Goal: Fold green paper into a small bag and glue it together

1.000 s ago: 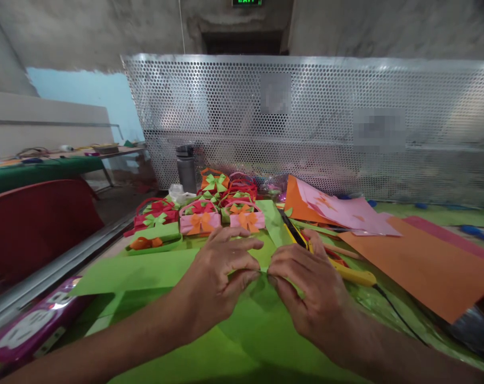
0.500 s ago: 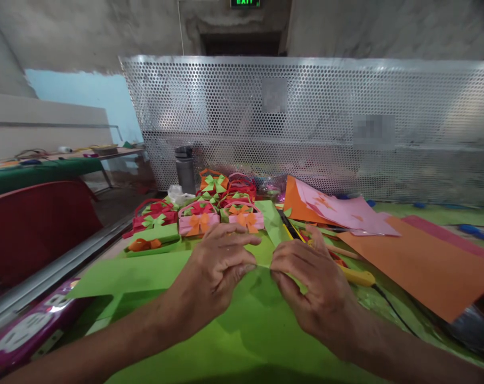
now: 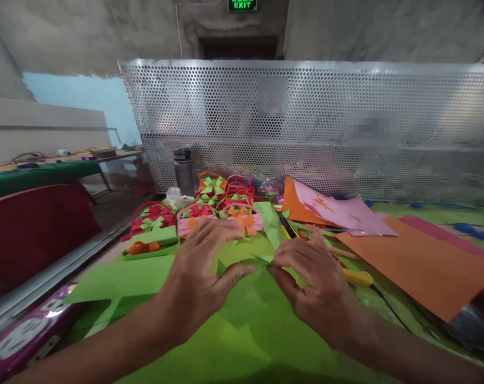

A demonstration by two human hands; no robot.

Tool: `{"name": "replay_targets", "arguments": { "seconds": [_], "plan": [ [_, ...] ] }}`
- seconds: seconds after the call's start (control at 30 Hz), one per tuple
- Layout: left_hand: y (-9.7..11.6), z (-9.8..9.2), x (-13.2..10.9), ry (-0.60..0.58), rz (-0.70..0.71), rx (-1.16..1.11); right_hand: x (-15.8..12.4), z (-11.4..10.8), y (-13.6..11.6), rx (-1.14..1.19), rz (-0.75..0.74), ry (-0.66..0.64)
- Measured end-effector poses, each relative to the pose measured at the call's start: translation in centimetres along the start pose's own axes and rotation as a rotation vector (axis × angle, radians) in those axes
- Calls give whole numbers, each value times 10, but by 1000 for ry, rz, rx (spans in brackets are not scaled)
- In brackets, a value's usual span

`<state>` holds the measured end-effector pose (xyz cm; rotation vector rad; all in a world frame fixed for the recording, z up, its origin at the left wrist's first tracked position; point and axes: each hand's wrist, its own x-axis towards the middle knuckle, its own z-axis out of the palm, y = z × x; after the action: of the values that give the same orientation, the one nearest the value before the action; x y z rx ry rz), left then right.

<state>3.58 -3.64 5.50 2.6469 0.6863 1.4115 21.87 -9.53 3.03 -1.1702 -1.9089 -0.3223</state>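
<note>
Folding under way: pinching green paper piece (image 3: 248, 253) at mid-table, on big green sheet (image 3: 242, 341), with right hand (image 3: 312, 280) fingertips closed on its edge; left hand (image 3: 198, 272) now spreading flat and open over it, no longer pinching as a second ago, probably pressing the crease down. Crowding behind: paper baskets (image 3: 210, 210), yellow cutter (image 3: 357, 277) just beside right hand, orange sheet (image 3: 418, 261) further right; nothing obstructing either hand.

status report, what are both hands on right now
Left hand and right hand both pinching a fold in the green paper. Paper baskets just beyond the hands, yellow tool beside the right hand.
</note>
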Motion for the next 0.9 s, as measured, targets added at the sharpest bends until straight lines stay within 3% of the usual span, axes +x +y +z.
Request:
{"name": "replay_targets", "arguments": {
  "seconds": [0.07, 0.2, 0.57, 0.8, 0.9],
  "plan": [
    [1, -3, 0, -34, -95, 39, 0, 0, 2, -17, 2, 3],
    [1, -2, 1, -221, -275, -20, 0, 0, 3, -41, 9, -6],
    [-3, 13, -2, -323, -267, -267, -6, 7, -1, -23, -33, -58],
    [-8, 19, -5, -288, -281, -311, 14, -29, 30, 76, 243, -70],
    [-10, 21, -6, -232, -278, -279, 7, -46, 55, -160, 336, -249]
  ]
}}
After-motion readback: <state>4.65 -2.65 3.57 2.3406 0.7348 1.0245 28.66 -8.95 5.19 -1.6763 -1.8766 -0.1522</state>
